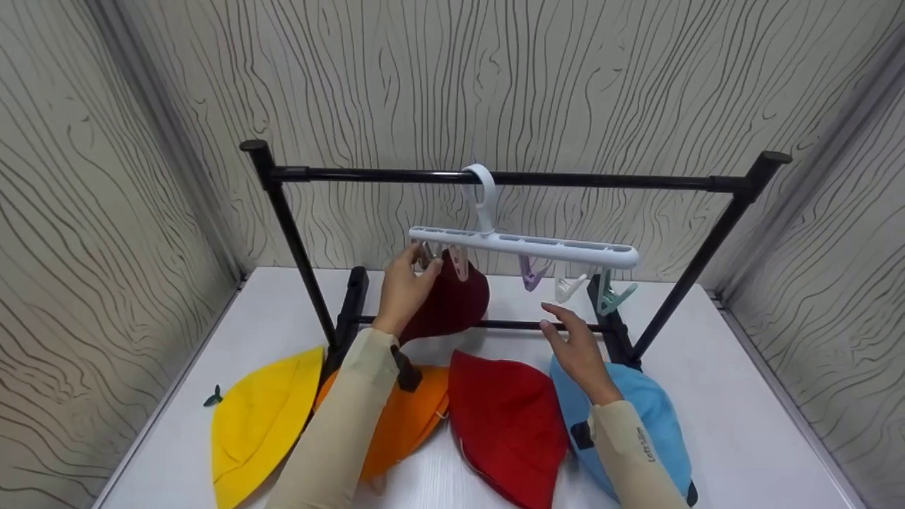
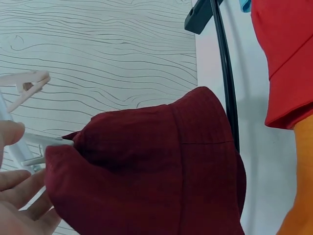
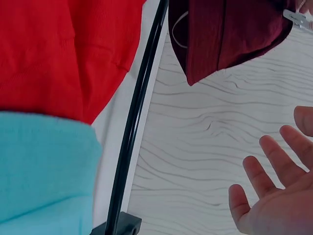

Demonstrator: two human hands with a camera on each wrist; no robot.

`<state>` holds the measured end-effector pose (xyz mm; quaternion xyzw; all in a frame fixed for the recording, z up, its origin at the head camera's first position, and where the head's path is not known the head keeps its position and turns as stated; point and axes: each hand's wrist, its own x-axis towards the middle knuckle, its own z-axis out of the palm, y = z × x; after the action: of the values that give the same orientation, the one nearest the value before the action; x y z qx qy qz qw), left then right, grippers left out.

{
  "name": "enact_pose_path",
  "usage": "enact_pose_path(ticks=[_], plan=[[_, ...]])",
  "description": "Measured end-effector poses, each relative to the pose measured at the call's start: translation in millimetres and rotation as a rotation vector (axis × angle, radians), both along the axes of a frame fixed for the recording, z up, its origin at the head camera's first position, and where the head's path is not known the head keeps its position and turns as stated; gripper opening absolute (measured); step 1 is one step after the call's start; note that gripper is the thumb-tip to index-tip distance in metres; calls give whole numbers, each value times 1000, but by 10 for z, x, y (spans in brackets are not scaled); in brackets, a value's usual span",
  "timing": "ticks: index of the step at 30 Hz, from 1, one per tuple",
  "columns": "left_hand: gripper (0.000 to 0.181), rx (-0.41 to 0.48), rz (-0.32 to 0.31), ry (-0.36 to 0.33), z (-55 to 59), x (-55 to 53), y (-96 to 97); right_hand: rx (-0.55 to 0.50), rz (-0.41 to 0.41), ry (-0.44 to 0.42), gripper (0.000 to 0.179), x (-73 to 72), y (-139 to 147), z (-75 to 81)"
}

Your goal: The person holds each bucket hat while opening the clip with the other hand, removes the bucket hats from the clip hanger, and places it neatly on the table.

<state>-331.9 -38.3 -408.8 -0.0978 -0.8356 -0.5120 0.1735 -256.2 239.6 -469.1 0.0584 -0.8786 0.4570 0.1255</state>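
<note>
My left hand (image 1: 406, 291) is at a clip (image 2: 48, 141) near the left end of the white clip hanger (image 1: 544, 245), thumb on one side and fingers on the other, seeming to pinch it. A maroon bucket hat (image 2: 146, 161) hangs at that clip, its edge between the arms. My right hand (image 1: 578, 351) is held in the air below the hanger's right half, fingers spread and holding nothing. Nearest above it hang a purple clip (image 1: 530, 273), a white clip (image 1: 568, 288) and a green clip (image 1: 612, 293). A pinkish clip (image 1: 459, 263) hangs beside the left hand.
The hanger hooks over a black rack's top bar (image 1: 601, 180). On the white table (image 1: 742, 424) lie a yellow hat (image 1: 265, 417), an orange hat (image 1: 406, 424), a red hat (image 1: 505, 424) and a blue hat (image 1: 654, 417). Wood-patterned walls (image 1: 565, 85) enclose the table.
</note>
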Motion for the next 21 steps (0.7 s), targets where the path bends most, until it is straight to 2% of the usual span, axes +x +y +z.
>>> enact_pose_path(ticks=[6, 13, 17, 21], plan=[[23, -20, 54, -48, 32, -41, 57, 4, 7, 2, 41, -22, -125, -25], [25, -46, 131, -63, 52, -74, 117, 6, 29, 24, 39, -33, -233, -26], [24, -53, 142, -69, 65, -94, 153, 20, 33, 44, 37, -58, -273, -4], [21, -35, 111, -86, 65, -103, 192, 17, 30, 36, 36, -80, -309, 36]])
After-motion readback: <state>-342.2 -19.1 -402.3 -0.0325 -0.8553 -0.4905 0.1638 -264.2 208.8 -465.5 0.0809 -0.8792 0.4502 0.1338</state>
